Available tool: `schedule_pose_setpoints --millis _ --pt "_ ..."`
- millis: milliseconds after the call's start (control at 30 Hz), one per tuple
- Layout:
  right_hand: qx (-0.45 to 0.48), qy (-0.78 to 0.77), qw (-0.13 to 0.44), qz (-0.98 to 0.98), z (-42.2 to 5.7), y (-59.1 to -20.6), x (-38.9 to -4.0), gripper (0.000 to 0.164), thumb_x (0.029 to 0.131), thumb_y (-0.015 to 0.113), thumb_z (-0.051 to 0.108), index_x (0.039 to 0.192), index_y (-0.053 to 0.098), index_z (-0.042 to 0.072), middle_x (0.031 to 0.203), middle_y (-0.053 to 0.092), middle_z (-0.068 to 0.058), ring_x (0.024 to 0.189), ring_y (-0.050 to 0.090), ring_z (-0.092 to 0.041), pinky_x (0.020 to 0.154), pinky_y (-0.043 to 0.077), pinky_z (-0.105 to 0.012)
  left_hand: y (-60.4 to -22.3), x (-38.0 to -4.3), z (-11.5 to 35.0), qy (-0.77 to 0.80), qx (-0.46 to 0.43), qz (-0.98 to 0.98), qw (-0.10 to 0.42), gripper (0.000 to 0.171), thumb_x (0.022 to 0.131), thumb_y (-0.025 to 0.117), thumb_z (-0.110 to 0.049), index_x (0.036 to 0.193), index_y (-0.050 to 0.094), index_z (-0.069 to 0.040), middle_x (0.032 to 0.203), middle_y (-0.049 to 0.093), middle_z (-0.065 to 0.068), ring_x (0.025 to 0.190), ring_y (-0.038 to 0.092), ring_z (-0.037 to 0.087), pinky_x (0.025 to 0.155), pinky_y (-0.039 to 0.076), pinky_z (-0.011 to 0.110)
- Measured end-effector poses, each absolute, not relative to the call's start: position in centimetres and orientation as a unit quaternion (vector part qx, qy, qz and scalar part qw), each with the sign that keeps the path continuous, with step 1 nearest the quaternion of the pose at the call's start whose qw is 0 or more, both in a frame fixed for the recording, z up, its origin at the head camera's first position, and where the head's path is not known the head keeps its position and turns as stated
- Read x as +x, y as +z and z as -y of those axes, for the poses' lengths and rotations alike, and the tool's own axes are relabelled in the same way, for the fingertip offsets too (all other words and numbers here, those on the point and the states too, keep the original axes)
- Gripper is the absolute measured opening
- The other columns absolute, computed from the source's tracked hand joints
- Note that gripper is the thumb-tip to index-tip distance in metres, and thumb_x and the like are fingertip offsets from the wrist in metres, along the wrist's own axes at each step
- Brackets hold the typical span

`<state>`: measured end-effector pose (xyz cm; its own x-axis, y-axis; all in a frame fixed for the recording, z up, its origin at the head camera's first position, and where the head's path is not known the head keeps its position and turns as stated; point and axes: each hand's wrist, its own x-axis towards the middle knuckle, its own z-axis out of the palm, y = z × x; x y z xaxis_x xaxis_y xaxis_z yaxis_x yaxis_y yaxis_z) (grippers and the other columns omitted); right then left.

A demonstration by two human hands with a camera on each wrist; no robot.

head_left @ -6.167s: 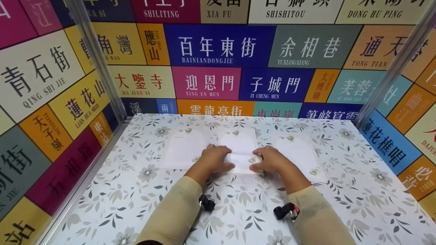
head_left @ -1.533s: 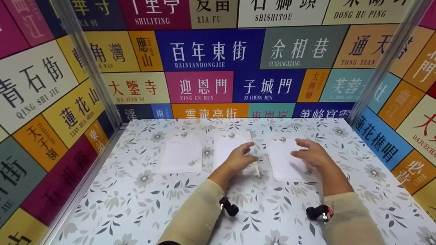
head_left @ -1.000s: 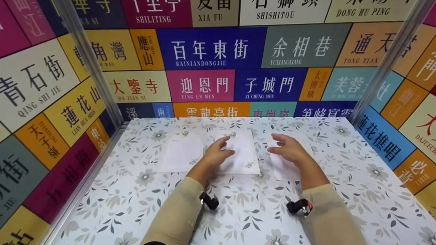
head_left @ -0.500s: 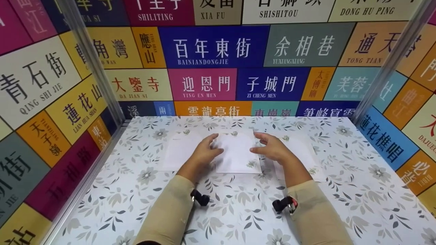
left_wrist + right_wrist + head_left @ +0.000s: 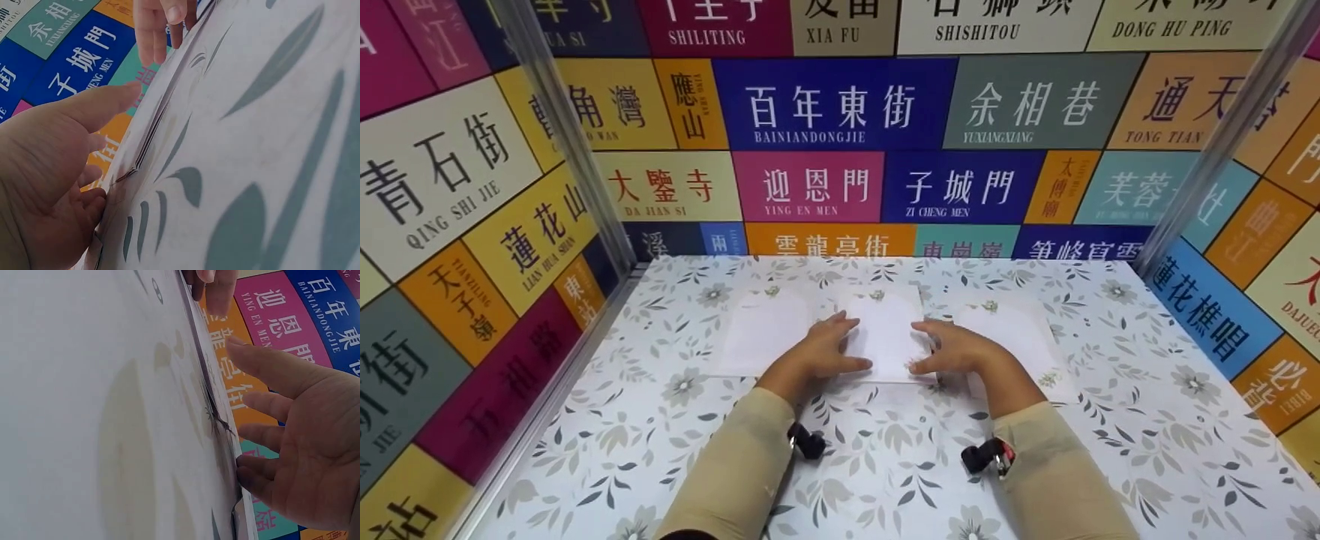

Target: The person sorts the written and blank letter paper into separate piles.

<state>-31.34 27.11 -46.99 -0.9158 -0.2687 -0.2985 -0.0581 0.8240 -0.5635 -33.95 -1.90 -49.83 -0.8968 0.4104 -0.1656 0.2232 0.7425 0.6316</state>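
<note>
Three pale sheets of letter paper with small green floral prints lie in a row on the table. My left hand (image 5: 821, 349) is at the left side of the middle sheet (image 5: 885, 330), its fingers loosely bent and the thumb over the near part. My right hand (image 5: 960, 351) mirrors it at the right side. In the left wrist view, the sheet's near edge (image 5: 147, 143) looks like several thin layers. Neither hand visibly grips paper; whether the fingertips touch it is hard to tell. The left sheet (image 5: 761, 334) and right sheet (image 5: 1012, 341) lie flat, partly behind the hands.
A white cloth (image 5: 885, 465) with grey leaves and flowers covers the table. Panels with colourful street-name signs (image 5: 832, 105) stand behind and at both sides, joined by metal posts (image 5: 577, 142) at the corners.
My right hand has come left from the right sheet to the middle one. The left hand has shifted left to its other side. Since half a second ago both have lowered toward the near edge.
</note>
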Motion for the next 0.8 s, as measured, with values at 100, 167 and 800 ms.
schedule_pose_setpoints --millis 100,167,800 --pt "-0.096 -0.268 0.192 -0.939 -27.06 -47.06 -31.29 0.098 0.085 0.089 0.048 0.167 0.040 0.026 0.181 0.019 -0.014 0.167 0.015 -0.043 0.135 0.014 -0.066 -49.81 -33.73 1.75 0.297 0.182 -0.924 0.159 0.101 0.083 0.084 -0.061 0.167 0.037 -0.033 0.182 0.016 -0.002 0.170 0.009 0.028 0.138 0.014 0.056" --pt "-0.104 -0.251 0.194 -0.943 -27.04 -47.04 -31.28 0.096 0.085 0.088 0.047 0.166 0.041 0.025 0.181 0.020 -0.013 0.167 0.016 -0.044 0.135 0.014 -0.066 -49.76 -33.58 1.71 0.272 0.199 -0.929 0.155 0.101 0.083 0.082 -0.063 0.167 0.038 -0.031 0.182 0.017 0.000 0.170 0.010 0.029 0.138 0.014 0.056" --pt "-0.111 -0.219 0.192 -0.950 -26.89 -47.15 -31.33 0.082 0.092 0.083 0.043 0.163 0.047 0.022 0.179 0.025 -0.011 0.166 0.017 -0.044 0.134 0.015 -0.067 -49.64 -33.50 1.38 0.233 0.207 -0.940 0.137 0.079 0.093 0.078 -0.053 0.161 0.050 -0.023 0.179 0.028 0.003 0.168 0.017 0.030 0.137 0.022 0.053"
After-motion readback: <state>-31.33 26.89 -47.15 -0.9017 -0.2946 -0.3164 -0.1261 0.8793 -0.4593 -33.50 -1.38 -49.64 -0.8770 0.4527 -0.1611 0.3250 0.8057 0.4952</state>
